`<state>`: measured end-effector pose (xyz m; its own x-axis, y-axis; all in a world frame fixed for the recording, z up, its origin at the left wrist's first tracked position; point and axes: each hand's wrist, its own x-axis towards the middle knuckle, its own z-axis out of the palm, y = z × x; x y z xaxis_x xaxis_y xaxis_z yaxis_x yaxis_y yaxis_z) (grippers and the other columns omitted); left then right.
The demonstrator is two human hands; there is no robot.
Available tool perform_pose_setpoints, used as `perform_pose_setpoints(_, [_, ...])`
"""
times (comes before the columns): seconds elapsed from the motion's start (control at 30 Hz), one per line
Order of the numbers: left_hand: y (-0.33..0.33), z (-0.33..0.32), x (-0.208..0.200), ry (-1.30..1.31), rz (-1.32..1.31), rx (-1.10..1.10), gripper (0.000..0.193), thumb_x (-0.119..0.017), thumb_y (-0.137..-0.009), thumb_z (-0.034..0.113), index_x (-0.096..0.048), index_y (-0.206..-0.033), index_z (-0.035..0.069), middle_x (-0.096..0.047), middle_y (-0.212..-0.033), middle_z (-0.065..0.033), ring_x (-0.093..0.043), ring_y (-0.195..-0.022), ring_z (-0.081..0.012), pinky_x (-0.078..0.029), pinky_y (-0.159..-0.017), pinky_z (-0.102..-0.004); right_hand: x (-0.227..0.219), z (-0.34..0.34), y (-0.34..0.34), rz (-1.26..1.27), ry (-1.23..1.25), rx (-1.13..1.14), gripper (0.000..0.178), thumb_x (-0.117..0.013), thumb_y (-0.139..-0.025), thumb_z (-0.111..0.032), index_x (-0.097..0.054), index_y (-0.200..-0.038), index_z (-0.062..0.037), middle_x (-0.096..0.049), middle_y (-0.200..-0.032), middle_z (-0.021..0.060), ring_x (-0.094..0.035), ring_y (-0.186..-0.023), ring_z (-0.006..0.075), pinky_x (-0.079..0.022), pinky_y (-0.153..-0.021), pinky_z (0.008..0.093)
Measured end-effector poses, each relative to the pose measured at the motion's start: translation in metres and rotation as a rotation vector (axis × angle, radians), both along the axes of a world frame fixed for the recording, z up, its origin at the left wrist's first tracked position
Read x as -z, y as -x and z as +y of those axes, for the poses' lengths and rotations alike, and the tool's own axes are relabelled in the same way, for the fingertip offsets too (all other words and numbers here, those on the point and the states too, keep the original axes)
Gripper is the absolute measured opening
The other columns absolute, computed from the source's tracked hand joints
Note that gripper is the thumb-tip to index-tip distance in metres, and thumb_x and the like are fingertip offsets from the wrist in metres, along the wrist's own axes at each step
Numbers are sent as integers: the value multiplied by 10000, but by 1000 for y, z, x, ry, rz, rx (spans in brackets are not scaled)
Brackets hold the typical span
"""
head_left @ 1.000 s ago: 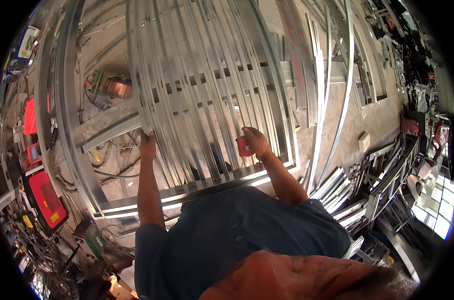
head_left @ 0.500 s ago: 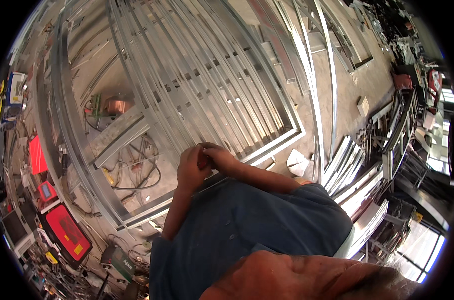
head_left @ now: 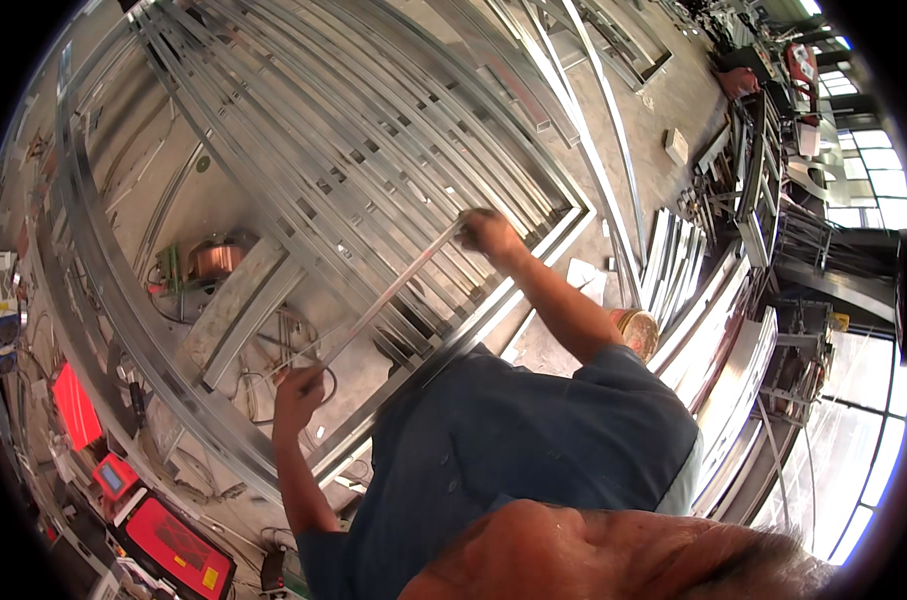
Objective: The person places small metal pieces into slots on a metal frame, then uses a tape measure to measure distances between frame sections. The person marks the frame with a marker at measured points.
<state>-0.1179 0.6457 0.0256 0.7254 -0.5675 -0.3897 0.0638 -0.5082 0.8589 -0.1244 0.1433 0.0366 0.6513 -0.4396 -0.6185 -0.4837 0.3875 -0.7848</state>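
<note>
A thin pale strip, which looks like the blade of a tape measure (head_left: 393,288), stretches slantwise between my two hands over a metal frame. The frame has several parallel steel bars (head_left: 373,200) inside an outer rail (head_left: 533,262). My left hand (head_left: 299,398) is closed on the strip's near-left end, low over the frame's near side. Farther off and to the right, my right hand (head_left: 490,236) is closed around the other end, above the bars near the right corner. Its fingers partly hide a dark part there; which hand has the case is unclear.
A copper-coloured coil (head_left: 216,260) and cables lie on the floor inside the frame's left part. Red-topped equipment (head_left: 176,548) stands at lower left. Loose metal profiles (head_left: 671,250) and a round tin (head_left: 635,332) lie to the right. A pale block (head_left: 676,147) sits farther off.
My hands were together at the frame's near edge around a small red thing. They have moved apart, left hand to the left, right hand outward and right, with the strip now stretched between them.
</note>
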Motion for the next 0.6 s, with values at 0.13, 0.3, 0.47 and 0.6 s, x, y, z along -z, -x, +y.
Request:
perform_pose_setpoints(0.13, [-18, 69, 8, -181, 4, -101, 279, -624, -825, -15, -701, -1093, 0, -626, -974, -62, -595, -821, -142, -479, -767, -259, 27, -110, -39, -40, 182, 190, 194, -618, -880, -132, -687, -892, 49, -644, -746, 130, -590, -570, 194, -456, -489, 311])
perform_pose_setpoints(0.3, [-54, 92, 23, -160, 14, -148, 262, -602, -832, -27, -693, -1076, -2, -608, -946, -68, -584, -829, -147, -472, -765, -274, 63, -148, -97, 9, 141, 389, 174, -682, -866, -125, -686, -866, 49, -652, -741, 130, -632, -597, 211, -502, -504, 315])
perform_pose_setpoints(0.47, [-96, 57, 48, -17, -34, -195, 256, -627, -813, -21, -680, -1064, -19, -582, -924, -55, -556, -808, -136, -457, -735, -272, 120, -151, -157, 76, 205, 327, 201, -707, -889, -179, -674, -807, 0, -631, -720, 88, -613, -599, 175, -473, -479, 301])
perform_pose_setpoints(0.6, [-127, 20, 48, -76, -30, -216, 293, -647, -747, 8, -671, -1038, -19, -568, -915, -30, -535, -774, -108, -458, -690, -256, 131, -133, -194, 227, 378, 177, 447, -788, -789, -295, -722, -1055, 58, -726, -964, 152, -689, -819, 231, -533, -717, 380])
